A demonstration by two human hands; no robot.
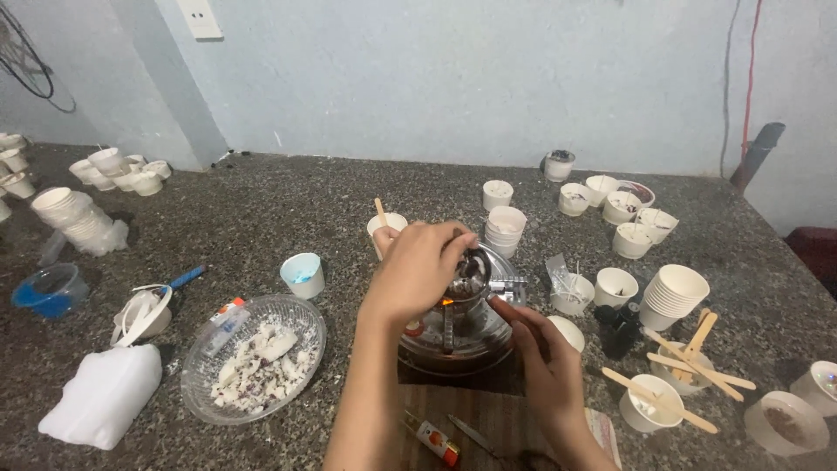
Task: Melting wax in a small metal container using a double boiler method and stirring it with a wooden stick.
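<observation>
From the head view we see our left hand (418, 266) with fingers closed around a small metal pot (469, 277) over a flame at the table's (288, 205) middle. Our right hand (545, 362) hovers beside it, fingers loosely open. A glass bowl (261, 358) holds white chunks. The pot's contents are hidden.

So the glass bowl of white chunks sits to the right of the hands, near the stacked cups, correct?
Not quite: the glass bowl of white chunks sits to the left of the hands, as the head view shows. The left hand and right hand work at the small burner.
</observation>
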